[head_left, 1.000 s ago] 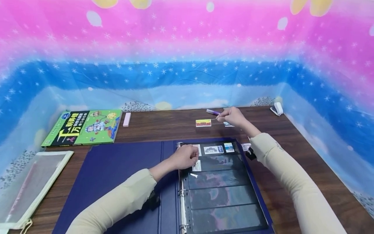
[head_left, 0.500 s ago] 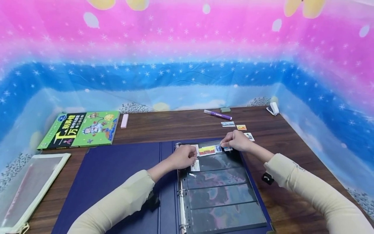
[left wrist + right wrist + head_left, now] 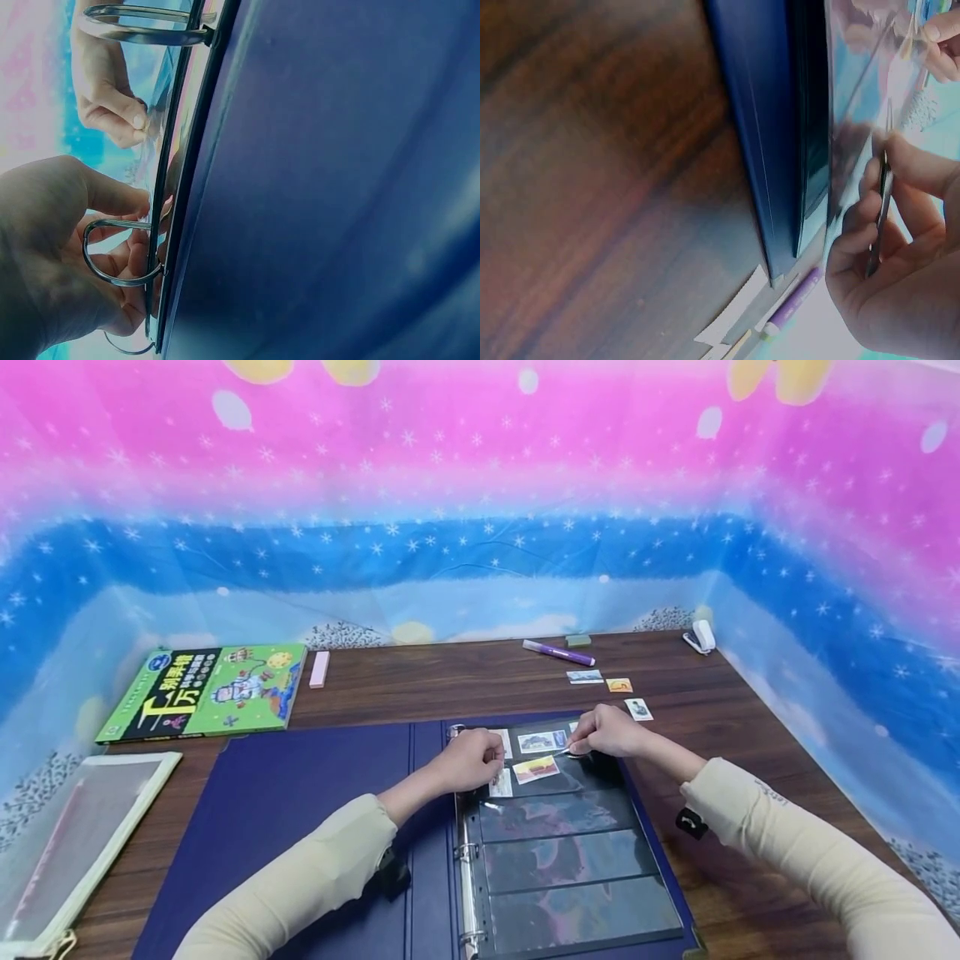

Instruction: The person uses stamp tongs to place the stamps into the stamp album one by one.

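Observation:
A dark blue ring-binder stamp album (image 3: 322, 827) lies open, its black page (image 3: 585, 864) crossed by clear pocket strips. My right hand (image 3: 611, 731) pinches a pair of tweezers (image 3: 881, 206) between thumb and fingers. At their tips is a red-and-yellow stamp (image 3: 536, 768), overlapping the second pocket row. Near the rings, my left hand (image 3: 474, 760) pinches the clear film at the page's upper left; its thumb (image 3: 124, 193) shows close to a metal ring (image 3: 120, 255). A black-and-white stamp (image 3: 540, 742) sits in the top row, and another stamp (image 3: 500, 783) below is partly covered by my left fingers.
Beyond the album lie a blue stamp (image 3: 584, 677), an orange stamp (image 3: 618, 686) and a white stamp (image 3: 638, 709). A purple marker (image 3: 558, 653), green block (image 3: 577, 642) and white stapler (image 3: 701, 637) are behind. Leftward are a green book (image 3: 217, 689), pink eraser-like bar (image 3: 319, 670) and mesh pouch (image 3: 90, 843).
My right hand has brought the red-and-yellow stamp from above the table beyond the album toward me, over the top row and down to the second row. My left hand stays at the same spot.

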